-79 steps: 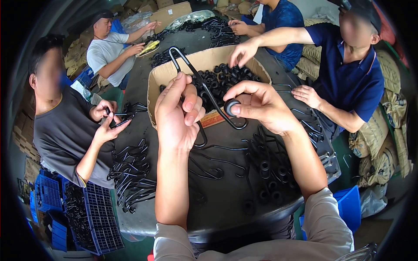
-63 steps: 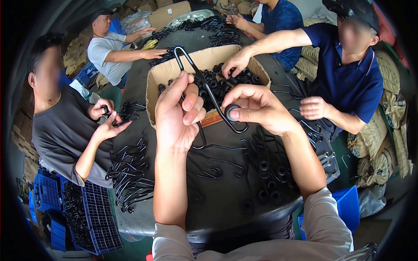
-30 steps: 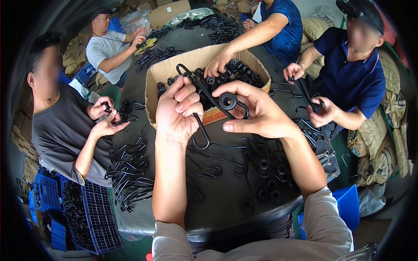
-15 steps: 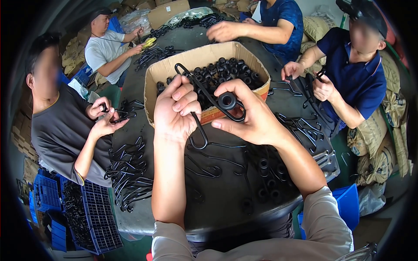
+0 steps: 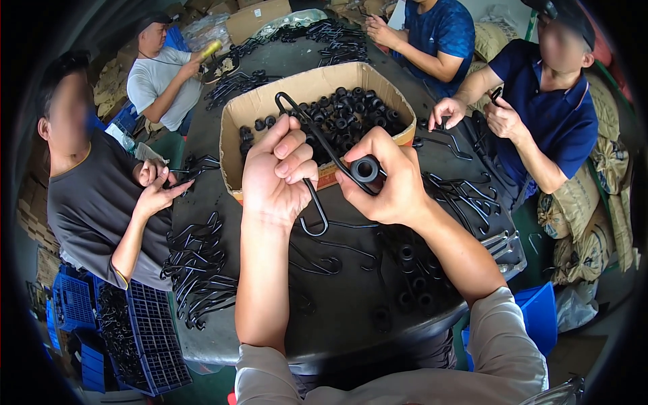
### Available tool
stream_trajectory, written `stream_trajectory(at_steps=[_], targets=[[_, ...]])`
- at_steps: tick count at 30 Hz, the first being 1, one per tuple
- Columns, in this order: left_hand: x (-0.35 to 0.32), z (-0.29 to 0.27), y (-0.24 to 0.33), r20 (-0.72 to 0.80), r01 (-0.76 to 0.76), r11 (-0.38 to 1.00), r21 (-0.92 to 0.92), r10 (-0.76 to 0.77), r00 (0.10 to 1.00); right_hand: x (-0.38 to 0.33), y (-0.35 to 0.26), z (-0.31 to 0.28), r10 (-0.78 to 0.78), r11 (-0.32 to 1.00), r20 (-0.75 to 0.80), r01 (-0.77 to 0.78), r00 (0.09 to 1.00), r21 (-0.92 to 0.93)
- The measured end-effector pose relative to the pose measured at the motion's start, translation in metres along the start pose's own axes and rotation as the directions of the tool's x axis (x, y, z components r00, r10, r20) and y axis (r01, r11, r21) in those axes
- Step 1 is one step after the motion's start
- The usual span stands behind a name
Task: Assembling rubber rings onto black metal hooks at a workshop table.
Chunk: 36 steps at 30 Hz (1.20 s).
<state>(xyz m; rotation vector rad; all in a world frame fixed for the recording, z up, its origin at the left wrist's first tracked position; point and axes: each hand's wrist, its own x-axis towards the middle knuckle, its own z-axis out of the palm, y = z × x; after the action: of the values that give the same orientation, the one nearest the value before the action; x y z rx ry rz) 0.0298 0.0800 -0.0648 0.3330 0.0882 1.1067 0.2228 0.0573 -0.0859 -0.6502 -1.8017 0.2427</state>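
My left hand (image 5: 273, 172) is closed round a bent black metal rod (image 5: 308, 125). The rod's looped top rises above my fingers, and a hooked end hangs below them. Between my right thumb and index finger is a black ring-shaped bushing (image 5: 365, 169), its round hole facing me. My right hand (image 5: 395, 182) pinches it at the lower end of the rod; whether the bushing sits on the rod or only beside it I cannot tell. Behind my hands stands an open cardboard box (image 5: 233, 138) holding many black bushings (image 5: 351, 108).
Bent rods (image 5: 199, 270) are piled at the table's left, with more rods (image 5: 466, 196) on the right. Loose bushings (image 5: 412, 277) lie by my right forearm. Several people work around the dark table (image 5: 324, 337). Blue crates (image 5: 152, 324) stand at lower left, sacks (image 5: 580, 236) at right.
My right hand has shifted slightly right, and its fingers have closed tighter round the bushing. The rod has moved a little right. Across the table, a person's outstretched arm has drawn back.
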Motion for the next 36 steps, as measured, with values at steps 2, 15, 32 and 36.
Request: stream_trajectory(at_steps=[2,15,32,36], targets=[[0.0,0.001,-0.002,0.005,0.0,1.0,-0.001,0.0,1.0,-0.001,0.002,-0.001,-0.038,0.999,-0.003,0.038,0.999,-0.012],[-0.009,0.014,-0.006,0.112,-0.162,0.963,0.217,0.14,0.984,0.008,0.001,-0.017,0.169,0.784,0.34,-0.335,0.925,0.522],[0.0,0.013,-0.03,0.294,-0.282,-0.1,0.954,0.485,0.824,0.028,0.008,-0.053,0.308,0.843,0.038,-0.291,0.951,0.452],[0.008,-0.002,-0.033,0.115,0.055,-0.499,0.865,0.305,0.945,0.035,0.007,-0.091,0.275,0.897,-0.112,-0.212,0.955,0.387]])
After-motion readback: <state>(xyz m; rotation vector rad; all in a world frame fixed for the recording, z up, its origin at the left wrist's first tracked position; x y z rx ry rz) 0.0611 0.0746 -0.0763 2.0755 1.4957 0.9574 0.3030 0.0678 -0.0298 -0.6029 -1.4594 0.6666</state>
